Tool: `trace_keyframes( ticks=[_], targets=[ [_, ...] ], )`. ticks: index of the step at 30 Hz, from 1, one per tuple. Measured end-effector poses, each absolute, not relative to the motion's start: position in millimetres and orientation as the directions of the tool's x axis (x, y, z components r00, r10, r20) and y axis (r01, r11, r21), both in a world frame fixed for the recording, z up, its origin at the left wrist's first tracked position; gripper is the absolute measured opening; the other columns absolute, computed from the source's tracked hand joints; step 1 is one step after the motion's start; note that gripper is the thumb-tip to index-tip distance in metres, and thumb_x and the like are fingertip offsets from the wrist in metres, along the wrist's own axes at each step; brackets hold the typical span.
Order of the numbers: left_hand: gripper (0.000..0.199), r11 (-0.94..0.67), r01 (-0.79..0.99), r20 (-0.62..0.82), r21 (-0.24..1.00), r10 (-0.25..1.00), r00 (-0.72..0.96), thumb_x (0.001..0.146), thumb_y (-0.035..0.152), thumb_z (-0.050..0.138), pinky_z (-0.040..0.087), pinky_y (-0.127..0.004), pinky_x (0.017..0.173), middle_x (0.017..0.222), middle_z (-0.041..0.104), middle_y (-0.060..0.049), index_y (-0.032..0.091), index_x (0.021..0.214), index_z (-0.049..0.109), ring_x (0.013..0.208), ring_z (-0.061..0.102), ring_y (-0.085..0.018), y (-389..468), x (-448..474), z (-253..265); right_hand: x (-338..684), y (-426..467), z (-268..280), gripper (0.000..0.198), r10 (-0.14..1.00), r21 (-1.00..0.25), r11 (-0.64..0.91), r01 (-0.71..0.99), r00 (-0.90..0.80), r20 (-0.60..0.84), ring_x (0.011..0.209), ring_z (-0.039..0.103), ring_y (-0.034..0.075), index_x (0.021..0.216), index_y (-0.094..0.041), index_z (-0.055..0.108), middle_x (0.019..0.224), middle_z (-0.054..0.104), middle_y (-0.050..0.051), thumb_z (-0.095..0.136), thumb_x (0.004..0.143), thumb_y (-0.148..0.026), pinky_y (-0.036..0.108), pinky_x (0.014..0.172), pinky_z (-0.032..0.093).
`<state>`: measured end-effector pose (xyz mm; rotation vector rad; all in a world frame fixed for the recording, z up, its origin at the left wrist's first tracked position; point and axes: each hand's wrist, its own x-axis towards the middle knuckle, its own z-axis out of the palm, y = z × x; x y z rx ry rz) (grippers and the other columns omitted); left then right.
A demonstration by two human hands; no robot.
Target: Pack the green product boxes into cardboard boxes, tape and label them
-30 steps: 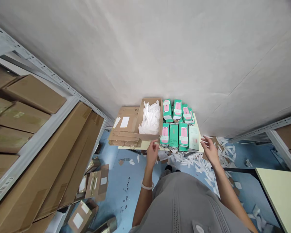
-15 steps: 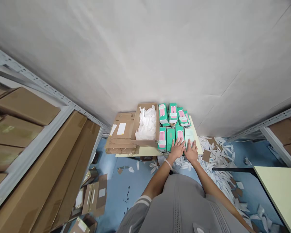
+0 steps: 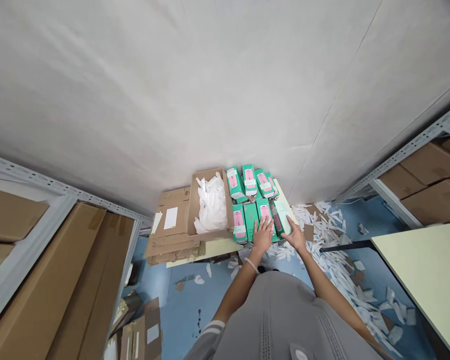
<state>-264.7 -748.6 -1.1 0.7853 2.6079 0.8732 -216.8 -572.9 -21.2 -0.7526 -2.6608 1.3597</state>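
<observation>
My left hand (image 3: 263, 236) rests with its fingers stretched over a green box with a pink front (image 3: 264, 208), at the near row's third place. At the row's right end, my right hand (image 3: 297, 238) has its thumb and fingers about the near end of a box with a pale top (image 3: 283, 212). That box's dark green and pink side now shows, and it looks tilted. To the left stand a plain green box (image 3: 250, 215) and another green and pink box (image 3: 239, 220). Several more green boxes (image 3: 249, 180) lie in the row behind.
An open carton (image 3: 229, 205) with white paper strips (image 3: 211, 202) stands left of the boxes, beside flattened cardboard (image 3: 172, 240) on the table (image 3: 221, 247). Shelves of cartons flank both sides. Paper scraps (image 3: 337, 265) cover the floor at right, near another table (image 3: 420, 265).
My right hand has moved from lying flat on the pale-topped box to its near right end, and the box has tilted. My left hand stays close by. The view has shifted right.
</observation>
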Motion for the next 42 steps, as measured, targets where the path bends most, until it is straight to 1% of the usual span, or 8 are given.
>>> trace_keyframes(
  ticks=[6, 8, 12, 15, 18, 26, 33, 42],
  targets=[
    [0.061, 0.632, 0.120, -0.247, 0.766, 0.462, -0.851, 0.099, 0.044, 0.034, 0.001, -0.052, 0.124, 0.164, 0.020, -0.009, 0.022, 0.155, 0.028, 0.153, 0.006, -0.026, -746.3, -274.7, 14.8, -208.5, -568.9, 4.4, 0.081, 0.553, -0.973, 0.126, 0.192, -0.828, -0.092, 0.136, 0.046, 0.029, 0.143, -0.018, 0.052, 0.145, 0.054, 0.011, 0.067, 0.067, -0.041, 0.046, 0.113, 0.035],
    [0.067, 0.509, -0.008, -0.273, 0.861, 0.449, -0.851, 0.099, 0.052, 0.033, 0.009, -0.049, 0.125, 0.165, 0.016, -0.009, 0.021, 0.157, 0.023, 0.153, 0.008, -0.026, -740.4, -279.9, 30.1, -205.0, -571.9, 26.6, 0.078, 0.553, -0.988, 0.061, 0.144, -0.829, -0.087, 0.136, 0.046, 0.029, 0.144, -0.022, 0.051, 0.145, 0.055, 0.008, 0.067, 0.070, -0.041, 0.047, 0.111, 0.039],
    [0.072, 0.101, -0.175, -0.201, 0.979, 0.578, -0.791, 0.097, 0.063, 0.029, 0.027, -0.040, 0.122, 0.165, 0.016, -0.003, 0.026, 0.158, 0.021, 0.151, 0.019, -0.023, -725.3, -281.2, 70.1, -194.7, -588.9, 77.1, 0.078, 0.496, -0.998, -0.026, 0.051, -0.866, -0.057, 0.131, 0.052, 0.029, 0.148, -0.029, 0.046, 0.142, 0.057, 0.006, 0.067, 0.074, -0.043, 0.047, 0.103, 0.048],
    [0.077, -0.035, -0.240, -0.178, 0.970, 0.569, -0.803, 0.092, 0.062, 0.048, 0.025, -0.039, 0.124, 0.164, 0.020, 0.001, 0.029, 0.157, 0.023, 0.153, 0.014, -0.025, -719.9, -269.6, 94.5, -181.8, -601.1, 103.5, 0.078, 0.454, -0.998, -0.059, 0.001, -0.891, -0.027, 0.138, 0.044, 0.029, 0.149, -0.034, 0.043, 0.151, 0.048, 0.002, 0.068, 0.076, -0.042, 0.046, 0.107, 0.045],
    [0.085, -0.104, -0.308, -0.196, 0.946, 0.572, -0.796, 0.086, 0.057, 0.063, 0.024, -0.039, 0.124, 0.164, 0.021, 0.003, 0.032, 0.157, 0.024, 0.153, 0.012, -0.027, -721.5, -250.2, 102.9, -162.4, -606.1, 111.2, 0.076, 0.429, -0.988, -0.142, 0.057, -0.896, -0.113, 0.141, 0.040, 0.028, 0.149, -0.039, 0.041, 0.155, 0.043, -0.001, 0.068, 0.078, -0.042, 0.043, 0.109, 0.043],
    [0.089, -0.025, -0.435, -0.283, 0.900, 0.727, -0.626, 0.082, 0.055, 0.070, 0.028, -0.041, 0.122, 0.164, 0.019, 0.003, 0.035, 0.156, 0.026, 0.151, 0.020, -0.028, -715.2, -199.1, 93.9, -91.6, -602.9, 89.4, 0.080, 0.528, -0.924, -0.350, 0.153, -0.783, -0.329, 0.132, 0.051, 0.031, 0.154, -0.037, 0.033, 0.148, 0.051, 0.002, 0.063, 0.081, -0.049, 0.045, 0.103, 0.047],
    [0.085, -0.030, -0.303, -0.137, 0.953, 0.847, -0.514, 0.085, 0.048, 0.070, 0.027, -0.040, 0.122, 0.164, 0.022, -0.002, 0.032, 0.156, 0.025, 0.150, 0.026, -0.027, -661.9, -175.6, 114.7, -47.8, -566.8, 88.3, 0.078, 0.679, -0.959, -0.283, 0.018, -0.703, -0.213, 0.141, 0.041, 0.028, 0.155, -0.037, 0.029, 0.158, 0.038, -0.001, 0.060, 0.084, -0.047, 0.042, 0.107, 0.043],
    [0.087, 0.015, -0.319, -0.164, 0.948, 0.880, -0.446, 0.084, 0.048, 0.071, 0.040, -0.040, 0.114, 0.164, 0.023, -0.003, 0.033, 0.156, 0.024, 0.143, 0.039, -0.029, -557.3, -103.0, 124.0, 26.2, -473.6, 89.3, 0.077, 0.734, -0.965, -0.238, -0.107, -0.671, -0.107, 0.146, 0.031, 0.027, 0.155, -0.036, 0.029, 0.162, 0.028, -0.002, 0.057, 0.085, -0.049, 0.042, 0.112, 0.037]
  ],
)
